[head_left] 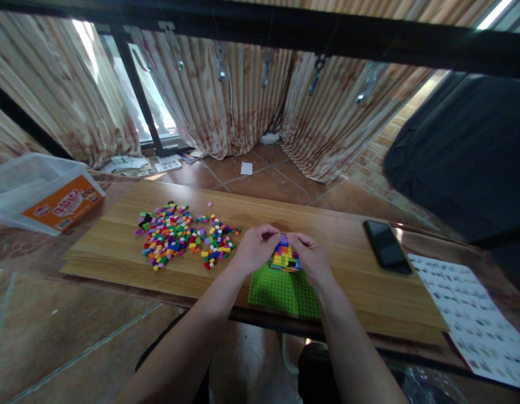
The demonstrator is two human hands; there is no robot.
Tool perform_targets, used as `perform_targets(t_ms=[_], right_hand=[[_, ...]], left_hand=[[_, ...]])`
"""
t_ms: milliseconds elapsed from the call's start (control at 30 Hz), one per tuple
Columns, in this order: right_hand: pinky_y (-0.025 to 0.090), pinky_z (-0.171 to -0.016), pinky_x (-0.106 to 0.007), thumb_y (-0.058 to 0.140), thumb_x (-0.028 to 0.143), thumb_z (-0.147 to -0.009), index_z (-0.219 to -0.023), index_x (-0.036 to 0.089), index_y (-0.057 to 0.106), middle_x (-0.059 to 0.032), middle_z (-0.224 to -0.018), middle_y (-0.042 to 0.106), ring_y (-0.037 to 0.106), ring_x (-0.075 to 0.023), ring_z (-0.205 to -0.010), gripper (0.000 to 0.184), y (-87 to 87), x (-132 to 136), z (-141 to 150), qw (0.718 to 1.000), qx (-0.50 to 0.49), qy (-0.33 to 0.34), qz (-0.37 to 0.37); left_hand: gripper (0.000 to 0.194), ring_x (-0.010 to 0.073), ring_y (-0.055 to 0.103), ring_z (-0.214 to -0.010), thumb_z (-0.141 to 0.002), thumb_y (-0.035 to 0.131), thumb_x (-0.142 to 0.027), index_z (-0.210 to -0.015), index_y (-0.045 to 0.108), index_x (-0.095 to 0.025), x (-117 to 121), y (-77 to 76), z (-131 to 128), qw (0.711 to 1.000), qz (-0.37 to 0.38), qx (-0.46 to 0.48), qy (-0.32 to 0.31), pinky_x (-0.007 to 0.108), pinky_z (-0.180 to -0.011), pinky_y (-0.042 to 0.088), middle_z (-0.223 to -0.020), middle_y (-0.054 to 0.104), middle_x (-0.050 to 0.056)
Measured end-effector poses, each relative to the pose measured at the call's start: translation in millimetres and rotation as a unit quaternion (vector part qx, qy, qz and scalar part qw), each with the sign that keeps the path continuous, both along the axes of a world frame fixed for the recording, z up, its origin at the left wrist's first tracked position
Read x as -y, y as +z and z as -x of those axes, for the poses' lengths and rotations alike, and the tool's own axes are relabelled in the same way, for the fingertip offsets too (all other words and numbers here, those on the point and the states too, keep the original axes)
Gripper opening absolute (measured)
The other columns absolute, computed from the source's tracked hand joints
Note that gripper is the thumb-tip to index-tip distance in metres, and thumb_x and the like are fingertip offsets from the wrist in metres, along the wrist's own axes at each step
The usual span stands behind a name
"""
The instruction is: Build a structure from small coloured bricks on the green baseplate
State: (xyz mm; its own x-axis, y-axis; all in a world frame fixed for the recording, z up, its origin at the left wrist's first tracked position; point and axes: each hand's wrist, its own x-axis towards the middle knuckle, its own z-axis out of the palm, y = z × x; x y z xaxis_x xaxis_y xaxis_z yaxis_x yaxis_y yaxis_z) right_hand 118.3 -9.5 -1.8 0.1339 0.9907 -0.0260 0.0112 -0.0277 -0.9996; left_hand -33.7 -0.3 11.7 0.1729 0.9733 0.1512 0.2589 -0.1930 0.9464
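Observation:
A small stacked build of toy bricks (285, 259) in yellow, purple, red, orange and blue sits over the far part of a green studded baseplate (280, 293). My left hand (257, 247) grips the build's far left side, with thumb and forefinger pinched together. On the far right side, my right hand (311, 257) has its fingers closed against the same build. The fingertips of both hands meet near its purple far end. Whether a loose brick is between them cannot be made out. My hands partly cover the build's sides.
Left of my hands lies a spread pile of loose coloured bricks (167, 233) on the wooden board (339, 280). A clear plastic box (41, 191) with an orange label stands at the far left. To the right are a black phone (386, 247) and a printed sheet (474, 314).

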Motion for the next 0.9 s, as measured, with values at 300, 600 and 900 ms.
perform_targets(t_ms=[300, 600, 900], right_hand=[[0.057, -0.060, -0.032, 0.067, 0.068, -0.070, -0.080, 0.017, 0.077, -0.0087, -0.082, 0.077, 0.071, -0.0226, -0.069, 0.052, -1.9, 0.7, 0.6, 0.993, -0.078, -0.062, 0.057], [0.055, -0.059, -0.031, 0.069, 0.066, -0.068, -0.078, 0.018, 0.076, -0.0065, -0.076, 0.076, 0.071, -0.0225, -0.067, 0.049, -1.2, 3.7, 6.6, 0.995, -0.074, -0.046, 0.045], [0.052, -0.058, -0.030, 0.069, 0.068, -0.066, -0.079, 0.016, 0.075, -0.0051, -0.072, 0.075, 0.068, -0.0201, -0.063, 0.054, -5.2, 3.7, 5.4, 0.996, -0.053, -0.055, 0.041]], left_hand=[[0.021, 0.0164, 0.065, -0.076, -0.084, 0.059, -0.028, -0.089, 0.073, -0.014, 0.9, 0.9, -4.4, 1.000, 0.012, -0.024, -0.002, 0.027, -0.072, 0.049, -0.086, 0.074, 0.006], [0.019, 0.0158, 0.063, -0.070, -0.082, 0.059, -0.025, -0.085, 0.074, -0.013, 3.0, 7.5, -12.4, 0.997, 0.032, -0.058, 0.032, 0.026, -0.066, 0.047, -0.082, 0.074, 0.007], [0.022, 0.0181, 0.065, -0.080, -0.087, 0.056, -0.027, -0.088, 0.074, -0.015, 10.3, 8.4, -12.8, 0.995, -0.001, -0.090, 0.035, 0.028, -0.073, 0.049, -0.089, 0.074, 0.007]])
